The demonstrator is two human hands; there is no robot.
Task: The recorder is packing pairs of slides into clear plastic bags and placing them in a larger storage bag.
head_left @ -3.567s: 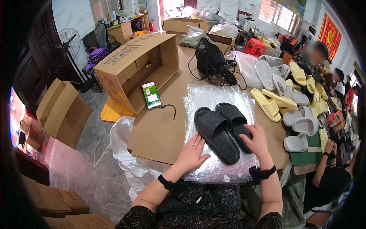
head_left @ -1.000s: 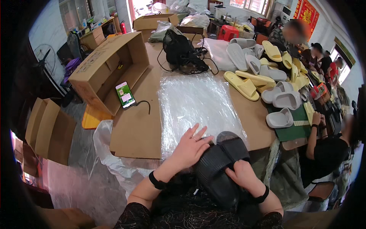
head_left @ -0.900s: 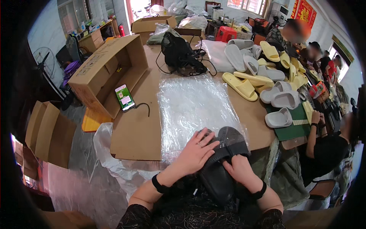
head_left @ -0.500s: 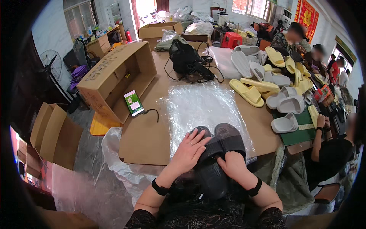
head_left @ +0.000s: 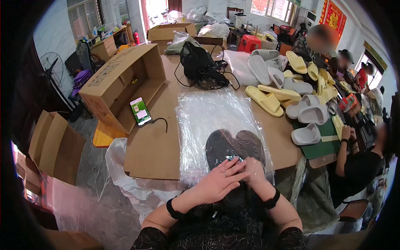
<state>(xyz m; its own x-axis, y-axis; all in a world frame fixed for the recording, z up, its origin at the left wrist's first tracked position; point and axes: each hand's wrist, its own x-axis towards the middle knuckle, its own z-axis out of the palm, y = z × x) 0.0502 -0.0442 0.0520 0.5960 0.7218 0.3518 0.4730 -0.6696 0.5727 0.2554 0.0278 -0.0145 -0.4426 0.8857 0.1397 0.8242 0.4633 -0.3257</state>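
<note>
A pair of black slippers [head_left: 218, 143] lies sole-up across the near edge of the table, toes pointing away from me. Clear film glints over part of them, so they look at least partly inside a clear plastic bag [head_left: 200, 112]. My left hand [head_left: 218, 177] is open, its fingers stretched across the slippers and reaching my right hand. Curled on the slippers' right side, my right hand [head_left: 253, 173] grips them; its fingertips are partly hidden. Both forearms wear black bands. The slippers' heel ends are mostly covered by my hands.
Yellow and grey slippers [head_left: 266, 102] pile up at the right. An open cardboard box [head_left: 121, 83] and a phone [head_left: 141, 111] are at the left. A black backpack [head_left: 202, 68] sits at the back. Other people [head_left: 358, 171] sit along the right side.
The slippers have turned from straps-up to soles-up and now show film over them. My left hand has moved right and nearer me, beside my right hand. The view has shifted slightly.
</note>
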